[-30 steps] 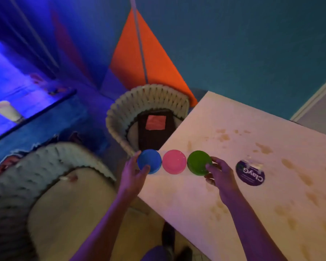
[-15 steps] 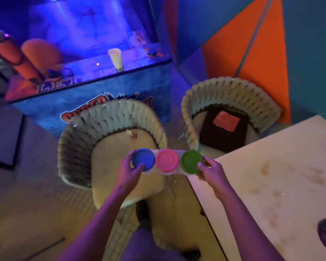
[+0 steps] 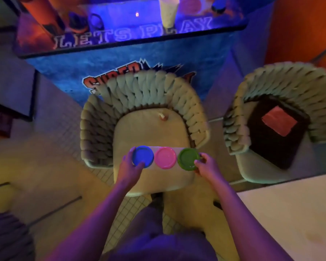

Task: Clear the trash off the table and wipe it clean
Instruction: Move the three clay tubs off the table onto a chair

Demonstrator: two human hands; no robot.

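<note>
Woven chair (image 3: 139, 95) w/ arcade cabinet (image 3: 120, 59) behind.

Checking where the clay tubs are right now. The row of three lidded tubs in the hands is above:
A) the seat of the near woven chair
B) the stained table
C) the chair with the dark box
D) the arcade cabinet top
A: the left hand and right hand hold the row of tubs over the near woven chair, its seat cushion showing all around them.

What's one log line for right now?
left hand: holds blue end | right hand: holds green end | tub pack: over chair seat | table: stained
</note>
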